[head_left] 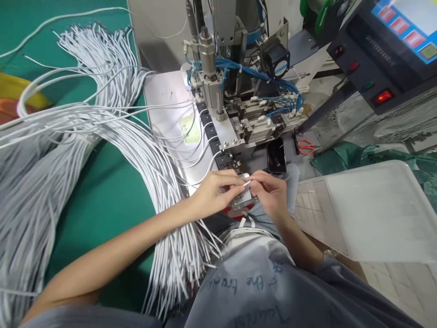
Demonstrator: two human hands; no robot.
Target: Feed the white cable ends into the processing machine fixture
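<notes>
Left hand (216, 191) pinches 1 white cable end (246, 183) between thumb and fingers; right hand (272, 193) grips its tip, the 2 hands close together at the near side of the pneumatic machine (226, 132). White cable bundle (143, 155) crosses the green mat (109, 200), running under the left forearm (150, 237). Black smartphone (276, 156) and orange-handled scissors (306, 146) lie beyond the right hand
</notes>
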